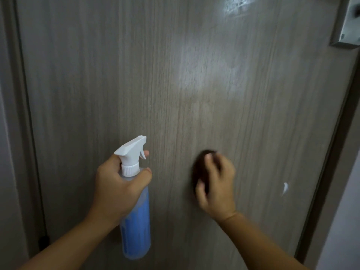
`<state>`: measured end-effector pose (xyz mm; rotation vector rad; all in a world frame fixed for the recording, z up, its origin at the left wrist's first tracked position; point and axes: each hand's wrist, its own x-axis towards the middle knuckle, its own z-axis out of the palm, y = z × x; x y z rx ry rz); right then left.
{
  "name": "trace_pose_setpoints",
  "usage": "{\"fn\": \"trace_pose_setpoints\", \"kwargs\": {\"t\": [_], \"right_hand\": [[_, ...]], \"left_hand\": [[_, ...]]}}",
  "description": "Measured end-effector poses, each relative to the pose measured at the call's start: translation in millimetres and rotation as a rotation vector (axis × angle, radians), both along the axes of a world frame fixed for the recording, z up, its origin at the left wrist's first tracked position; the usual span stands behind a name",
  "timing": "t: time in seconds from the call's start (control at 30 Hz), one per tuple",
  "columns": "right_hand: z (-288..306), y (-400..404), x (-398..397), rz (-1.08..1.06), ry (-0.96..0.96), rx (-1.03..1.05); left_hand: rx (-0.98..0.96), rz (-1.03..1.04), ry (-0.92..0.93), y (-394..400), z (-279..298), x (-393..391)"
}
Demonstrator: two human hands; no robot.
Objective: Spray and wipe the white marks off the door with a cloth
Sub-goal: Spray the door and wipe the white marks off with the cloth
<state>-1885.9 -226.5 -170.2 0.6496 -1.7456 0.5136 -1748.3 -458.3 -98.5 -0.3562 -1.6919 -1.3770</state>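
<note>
1. Blue-filled spray bottle (135,217) with a white trigger head, its neck gripped by the left hand (118,188).
2. Dark cloth (202,170) pressed to the grey wood-grain door (175,94), clutched by the right hand (218,188).
3. White mark (285,187) near the door's right edge; a smear (234,5) up top.

door (175,94): matt woodgrain | spray bottle (135,215): translucent plastic | lock plate (348,24): brushed metal

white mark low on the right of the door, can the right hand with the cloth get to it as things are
Probably yes: the right hand presses the dark cloth on the door, and only bare door lies between it and the small white mark beside it.
</note>
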Motion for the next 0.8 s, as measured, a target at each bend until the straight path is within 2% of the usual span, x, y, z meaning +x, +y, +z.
{"fn": "trace_pose_setpoints", "kwargs": {"t": [0.07, 0.13, 0.2, 0.3, 0.37, 0.43, 0.5, 0.57, 0.63, 0.73, 0.8], "right_hand": [[-8.2, 7.5, -0.6, -0.019, 0.028, 0.279], [4.2, 17.5, -3.9, -0.053, 0.064, 0.282], [24.1, 20.2, -4.8, -0.104, 0.082, 0.059], [54.9, 12.2, -8.0, -0.146, 0.040, -0.436], [59.8, -3.6, -8.1, -0.182, -0.022, -0.578], [44.8, -22.6, -1.4, -0.220, -0.082, -0.523], [18.7, -37.3, 7.3, -0.235, -0.103, -0.324], [2.0, -38.1, 6.8, -0.248, -0.049, -0.125], [5.1, -30.3, 2.4, -0.232, 0.009, -0.028], [26.8, -19.7, 0.0, -0.184, 0.050, -0.014], [48.5, -17.2, -2.4, -0.182, 0.041, -0.165]], "left_hand": [[0.000, -0.012, 0.001, 1.4, -2.5, -0.2], [-0.009, -0.023, -0.004, 3.4, -3.1, 0.4], [-0.015, -0.011, -0.016, 3.9, -3.2, 0.1], [-0.007, 0.000, -0.020, 2.2, -4.4, -2.3], [-0.006, 0.017, -0.025, 1.1, -5.6, -4.8], [-0.003, 0.030, -0.022, 1.6, -6.8, -6.8], [0.003, 0.039, -0.035, 2.8, -7.7, -7.2], [0.010, 0.043, -0.050, 3.6, -9.6, -8.0], [0.028, 0.034, -0.077, 2.7, -13.5, -8.4], [0.057, 0.063, -0.100, -3.7, -24.7, -10.4], [0.060, 0.079, -0.133, -11.0, -33.4, -10.8]]}}
